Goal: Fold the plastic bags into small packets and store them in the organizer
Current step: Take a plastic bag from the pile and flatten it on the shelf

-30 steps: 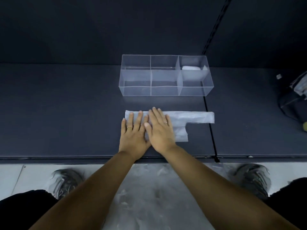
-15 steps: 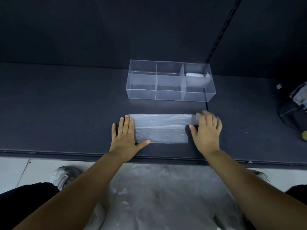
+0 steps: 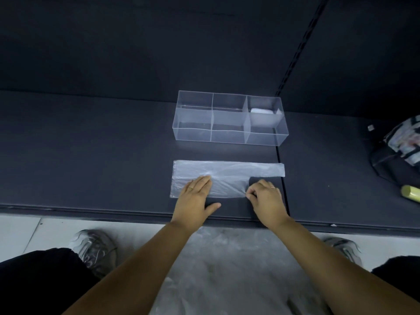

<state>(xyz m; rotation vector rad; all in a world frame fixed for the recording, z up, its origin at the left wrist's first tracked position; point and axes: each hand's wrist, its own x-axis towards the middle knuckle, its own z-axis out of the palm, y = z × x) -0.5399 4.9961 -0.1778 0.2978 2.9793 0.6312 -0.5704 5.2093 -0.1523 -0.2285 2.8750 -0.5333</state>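
Left hand [image 3: 195,196]: flat with straight fingers, pressing the near left part of the plastic bag [image 3: 227,173]. The bag lies spread along the front edge of the shelf [image 3: 91,167], just in front of the organizer.
Slip risk: the thin film could slide or bunch under a flat palm when the other end is lifted, which would skew the fold.
Right hand [image 3: 266,198]: well apart from the left, fingers curled, pinching the bag's near right edge below the handle strip.
Fold risk: the long strip reaching right may trail loose or trap air, leaving a puffy packet.
Organizer [image 3: 193,133]: clear, six compartments, toward the shelf's back. One white packet [image 3: 261,110] sits in the back right compartment. A bulky packet might spring open there.
Floor pile [image 3: 227,269]: crumpled plastic below the shelf, count unclear.
Pinch: the curled fingers hide how many layers they hold.
Clear walls: reflections make the other compartments hard to judge.
Right edge: a dark bundle [image 3: 397,153] and a yellowish cylinder [image 3: 410,193], both cut off and unidentifiable.
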